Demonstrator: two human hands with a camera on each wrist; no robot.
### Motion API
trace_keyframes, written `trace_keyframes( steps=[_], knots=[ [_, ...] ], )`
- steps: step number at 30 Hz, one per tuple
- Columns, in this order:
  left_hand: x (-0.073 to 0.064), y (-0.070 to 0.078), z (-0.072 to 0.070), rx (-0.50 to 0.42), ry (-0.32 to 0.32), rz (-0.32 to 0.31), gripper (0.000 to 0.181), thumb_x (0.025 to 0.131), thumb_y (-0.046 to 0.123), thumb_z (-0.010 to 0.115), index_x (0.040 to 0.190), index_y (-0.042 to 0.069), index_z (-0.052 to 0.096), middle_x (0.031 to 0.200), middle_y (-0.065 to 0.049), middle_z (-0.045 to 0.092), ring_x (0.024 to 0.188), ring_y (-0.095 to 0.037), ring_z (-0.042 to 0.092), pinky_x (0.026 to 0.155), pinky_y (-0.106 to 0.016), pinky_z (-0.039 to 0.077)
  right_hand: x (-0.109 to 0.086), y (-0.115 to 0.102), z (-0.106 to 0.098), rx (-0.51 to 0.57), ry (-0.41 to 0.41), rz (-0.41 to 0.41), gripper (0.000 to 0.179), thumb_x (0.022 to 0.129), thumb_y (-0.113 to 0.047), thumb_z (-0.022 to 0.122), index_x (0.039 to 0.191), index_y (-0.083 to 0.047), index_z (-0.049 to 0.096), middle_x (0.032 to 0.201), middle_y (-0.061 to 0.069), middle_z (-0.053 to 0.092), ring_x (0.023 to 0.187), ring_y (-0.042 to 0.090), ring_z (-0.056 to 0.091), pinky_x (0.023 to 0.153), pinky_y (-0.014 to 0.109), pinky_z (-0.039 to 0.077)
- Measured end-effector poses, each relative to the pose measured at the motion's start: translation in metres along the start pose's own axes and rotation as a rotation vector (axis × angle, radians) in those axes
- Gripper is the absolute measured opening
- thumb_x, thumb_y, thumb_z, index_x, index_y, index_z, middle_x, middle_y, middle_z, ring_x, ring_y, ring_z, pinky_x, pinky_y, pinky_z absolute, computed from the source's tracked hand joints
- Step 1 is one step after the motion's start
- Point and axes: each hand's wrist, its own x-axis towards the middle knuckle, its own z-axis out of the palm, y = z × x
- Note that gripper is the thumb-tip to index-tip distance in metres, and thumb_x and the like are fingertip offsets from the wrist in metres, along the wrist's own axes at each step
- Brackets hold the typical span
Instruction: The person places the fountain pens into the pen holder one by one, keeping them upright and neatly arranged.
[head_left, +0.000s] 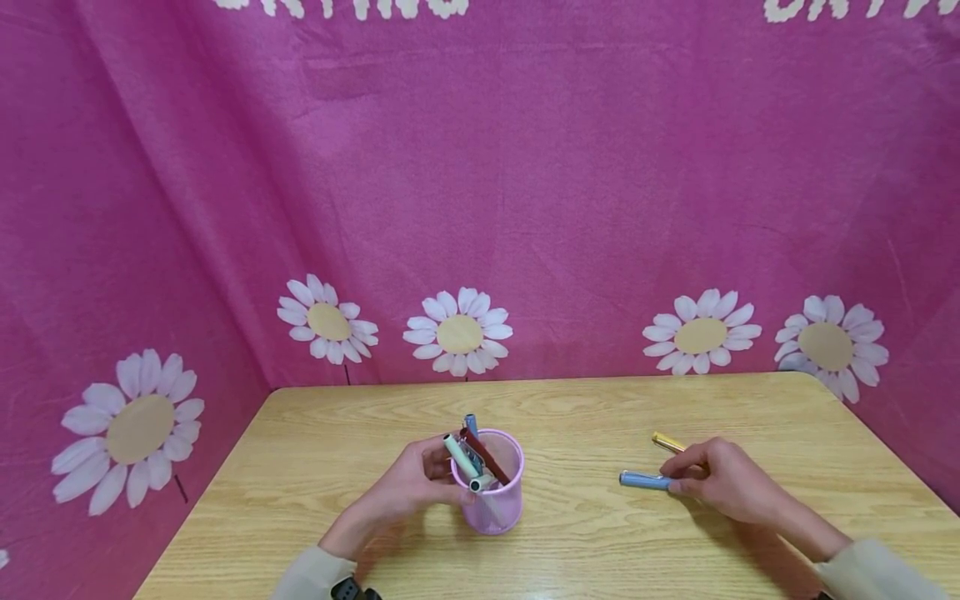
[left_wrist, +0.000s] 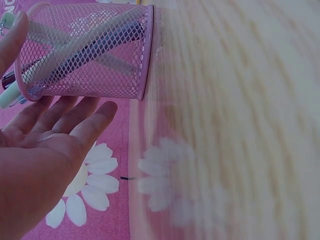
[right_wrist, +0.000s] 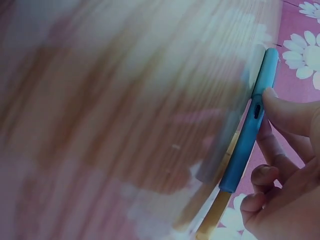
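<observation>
A pink mesh pen holder stands upright on the table, with several pens in it, among them a pale green pen and a dark red pen. My left hand holds the holder from its left side, thumb at the near side by the rim and fingers around the far side. Off to the right, my right hand pinches a blue pen between thumb and fingers, the pen lying low along the table top. Just beyond it is a golden yellow pen, partly hidden by the right hand.
The wooden table has a glossy surface that mirrors the pens and flowers. A pink cloth printed with white daisies hangs behind the table's back edge and along its sides.
</observation>
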Motion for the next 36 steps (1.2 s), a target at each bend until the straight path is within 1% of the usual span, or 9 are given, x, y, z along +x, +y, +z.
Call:
trace_keyframes(
  steps=[3, 8, 10, 15, 20, 26, 33, 36],
  knots=[
    [0.000, 0.000, 0.000, -0.004, -0.001, 0.004, 0.058, 0.089, 0.006, 0.085, 0.141, -0.001, 0.061, 0.126, -0.017, 0.070, 0.109, -0.028, 0.069, 0.096, -0.033, 0.058, 0.000, -0.001, 0.001, 0.010, -0.020, -0.003, 0.014, 0.086, -0.009, 0.086, 0.100, -0.007, 0.083, 0.087, -0.006, 0.069, 0.076, 0.006, 0.050, 0.061, 0.023, 0.042],
    [0.001, -0.001, 0.000, -0.011, -0.003, 0.009, 0.060, 0.087, 0.004, 0.084, 0.141, -0.003, 0.060, 0.126, -0.018, 0.070, 0.111, -0.028, 0.069, 0.098, -0.033, 0.056, 0.001, -0.001, 0.002, 0.014, -0.040, -0.010, 0.026, 0.081, -0.015, 0.092, 0.104, -0.005, 0.082, 0.087, -0.007, 0.069, 0.074, 0.009, 0.046, 0.060, 0.024, 0.036],
    [0.000, -0.001, 0.000, -0.010, -0.002, 0.007, 0.059, 0.087, 0.004, 0.084, 0.141, -0.002, 0.061, 0.126, -0.017, 0.071, 0.110, -0.028, 0.069, 0.097, -0.033, 0.057, 0.001, -0.001, 0.002, 0.015, -0.042, -0.010, 0.028, 0.080, -0.015, 0.093, 0.104, -0.005, 0.082, 0.090, -0.007, 0.073, 0.076, 0.008, 0.047, 0.061, 0.024, 0.036],
    [0.000, -0.002, 0.000, -0.010, 0.001, 0.006, 0.058, 0.087, 0.004, 0.084, 0.140, -0.002, 0.061, 0.124, -0.017, 0.071, 0.109, -0.028, 0.069, 0.097, -0.033, 0.057, 0.003, -0.001, 0.003, 0.043, -0.035, 0.003, 0.025, 0.078, -0.011, 0.093, 0.100, -0.005, 0.082, 0.089, -0.006, 0.075, 0.076, 0.007, 0.052, 0.063, 0.023, 0.041],
    [0.001, -0.002, 0.000, -0.016, 0.006, 0.005, 0.058, 0.087, 0.003, 0.084, 0.140, -0.003, 0.061, 0.123, -0.017, 0.071, 0.111, -0.028, 0.069, 0.098, -0.034, 0.056, 0.005, -0.003, 0.006, 0.075, -0.027, 0.014, 0.023, 0.078, -0.007, 0.092, 0.099, -0.003, 0.082, 0.088, -0.004, 0.075, 0.074, 0.005, 0.051, 0.062, 0.023, 0.041],
    [0.000, -0.001, 0.000, -0.013, 0.013, -0.001, 0.060, 0.087, 0.004, 0.084, 0.141, -0.003, 0.060, 0.124, -0.017, 0.072, 0.111, -0.028, 0.069, 0.098, -0.033, 0.056, 0.008, -0.007, 0.011, 0.136, -0.057, 0.033, 0.024, 0.081, -0.005, 0.090, 0.102, 0.001, 0.081, 0.092, 0.002, 0.077, 0.074, 0.004, 0.053, 0.061, 0.022, 0.044],
    [0.000, -0.001, 0.000, -0.003, 0.013, 0.000, 0.059, 0.087, 0.004, 0.084, 0.141, -0.003, 0.061, 0.124, -0.016, 0.071, 0.110, -0.028, 0.069, 0.097, -0.033, 0.057, 0.011, -0.009, 0.016, 0.181, -0.078, 0.000, 0.023, 0.081, -0.006, 0.090, 0.100, 0.001, 0.081, 0.092, 0.003, 0.077, 0.074, 0.003, 0.058, 0.063, 0.022, 0.048],
    [0.000, -0.001, 0.000, -0.002, 0.008, 0.005, 0.058, 0.087, 0.005, 0.085, 0.140, -0.002, 0.061, 0.123, -0.016, 0.071, 0.107, -0.027, 0.069, 0.094, -0.033, 0.058, 0.012, -0.010, 0.017, 0.198, -0.085, 0.007, 0.022, 0.081, -0.006, 0.090, 0.100, 0.002, 0.080, 0.093, 0.004, 0.078, 0.074, 0.003, 0.060, 0.063, 0.022, 0.049]
  ],
)
